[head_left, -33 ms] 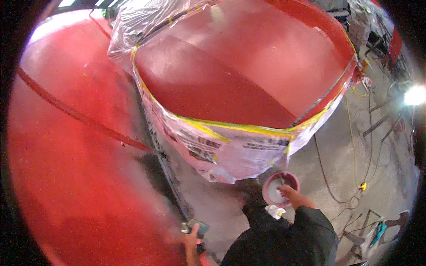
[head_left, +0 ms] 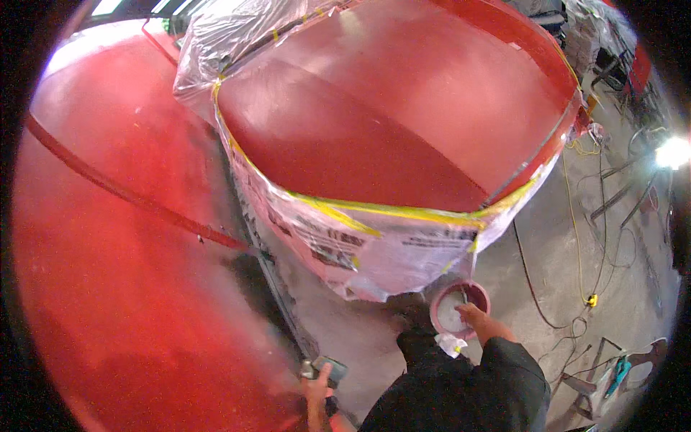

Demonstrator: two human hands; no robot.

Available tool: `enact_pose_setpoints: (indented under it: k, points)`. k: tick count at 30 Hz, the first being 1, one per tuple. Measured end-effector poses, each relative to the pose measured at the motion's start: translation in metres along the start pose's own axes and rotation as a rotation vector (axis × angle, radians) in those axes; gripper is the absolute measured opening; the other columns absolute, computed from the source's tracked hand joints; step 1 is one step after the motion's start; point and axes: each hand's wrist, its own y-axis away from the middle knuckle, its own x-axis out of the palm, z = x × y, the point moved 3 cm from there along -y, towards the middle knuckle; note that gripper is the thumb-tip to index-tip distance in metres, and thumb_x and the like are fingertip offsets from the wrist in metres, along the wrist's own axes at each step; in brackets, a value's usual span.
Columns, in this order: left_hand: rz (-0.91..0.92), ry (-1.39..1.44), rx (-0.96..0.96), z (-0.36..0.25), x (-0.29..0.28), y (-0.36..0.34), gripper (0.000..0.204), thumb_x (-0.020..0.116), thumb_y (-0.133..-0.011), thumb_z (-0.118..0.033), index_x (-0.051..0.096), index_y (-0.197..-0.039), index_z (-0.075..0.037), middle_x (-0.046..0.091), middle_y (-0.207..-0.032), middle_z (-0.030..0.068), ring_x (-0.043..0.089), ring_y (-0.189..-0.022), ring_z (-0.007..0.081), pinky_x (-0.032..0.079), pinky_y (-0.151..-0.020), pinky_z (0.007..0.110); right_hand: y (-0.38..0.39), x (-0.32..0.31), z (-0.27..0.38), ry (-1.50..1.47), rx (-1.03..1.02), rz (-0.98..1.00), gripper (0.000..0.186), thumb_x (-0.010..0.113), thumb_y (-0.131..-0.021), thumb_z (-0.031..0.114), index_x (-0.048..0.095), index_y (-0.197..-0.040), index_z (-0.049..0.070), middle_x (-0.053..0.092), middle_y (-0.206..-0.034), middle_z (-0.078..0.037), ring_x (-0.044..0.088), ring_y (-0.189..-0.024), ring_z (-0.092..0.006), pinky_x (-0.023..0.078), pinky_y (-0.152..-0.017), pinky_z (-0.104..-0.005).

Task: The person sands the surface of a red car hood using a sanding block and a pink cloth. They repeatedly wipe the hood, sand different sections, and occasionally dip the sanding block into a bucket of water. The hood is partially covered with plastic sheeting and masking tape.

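The bucket, pink, with something pale in it, stands on the floor at the near side, right of the middle. The person's right hand reaches into its mouth, beside a thin stick; its fingers are bent close together, but from here I can't tell whether they close on the stick. A crumpled white rag with a yellow spot sits at the bucket's near edge. Off to the left, the left hand has its fingers clamped on a dark grey block, near the edge of a big red panel; I can't make out whether the block touches it. Just beyond the bucket hangs whitish sheeting, bordered with yellow tape around a wide, glossy red hood. Clear plastic drapes the far left. To the right, cords run over the floor, a lamp glares farther off, and a teal thing lies nearer.
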Motion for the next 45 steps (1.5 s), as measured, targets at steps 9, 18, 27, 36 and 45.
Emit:
enact_pose_setpoints:
  k: [9, 18, 27, 36, 45]
  points:
    - [0.683, -0.546, 0.114, -0.072, 0.048, -0.125, 0.068, 0.076, -0.077, -0.063, 0.068, -0.117, -0.008, 0.072, -0.083, 0.0116, 0.068, -0.063, 0.0211, 0.055, -0.056, 0.037, -0.041, 0.082, 0.004, -0.626, 0.545, -0.491, 0.027, 0.066, -0.089, 0.036, 0.059, -0.088, 0.01, 0.052, -0.07, -0.005, 0.05, -0.057, -0.0228, 0.046, -0.057, -0.0405]
    - [1.082, -0.853, 0.186, -0.076, 0.063, -0.271, 0.071, 0.068, -0.075, -0.078, 0.072, -0.107, -0.015, 0.065, -0.066, 0.0056, 0.059, -0.046, 0.0176, 0.05, -0.05, 0.032, -0.071, 0.237, -0.006, -1.089, 0.47, -0.747, 0.023, 0.063, -0.094, 0.031, 0.06, -0.092, 0.009, 0.053, -0.068, -0.004, 0.055, -0.063, -0.0201, 0.046, -0.053, -0.0372]
    - [1.327, -1.206, 0.184, -0.071, 0.055, -0.276, 0.079, 0.061, -0.074, -0.086, 0.074, -0.079, -0.008, 0.062, -0.061, 0.0041, 0.059, -0.049, 0.0184, 0.047, -0.05, 0.036, 0.012, 0.271, -0.096, -0.017, 0.646, -1.231, 0.05, 0.071, -0.088, 0.043, 0.067, -0.109, -0.003, 0.072, -0.096, -0.02, 0.069, -0.087, -0.0334, 0.054, -0.075, -0.0463]
    - [1.25, -0.989, 0.176, -0.002, 0.148, -0.211, 0.083, 0.063, -0.076, -0.083, 0.07, -0.071, 0.0, 0.062, -0.057, 0.0086, 0.056, -0.044, 0.0201, 0.046, -0.046, 0.037, 0.049, 0.39, 0.127, -0.052, 0.197, -0.743, 0.057, 0.067, -0.09, 0.044, 0.062, -0.129, 0.002, 0.072, -0.112, -0.023, 0.069, -0.103, -0.0374, 0.053, -0.09, -0.0438]
    - [1.396, -0.793, -0.153, -0.005, 0.216, -0.121, 0.06, 0.065, -0.09, -0.065, 0.063, -0.068, -0.009, 0.055, -0.049, 0.0042, 0.048, -0.035, 0.0146, 0.036, -0.035, 0.033, 0.074, 0.351, 0.098, -0.414, -0.077, -0.678, 0.047, 0.069, -0.092, 0.015, 0.058, -0.134, -0.001, 0.069, -0.115, -0.009, 0.066, -0.101, -0.0193, 0.054, -0.09, -0.0365]
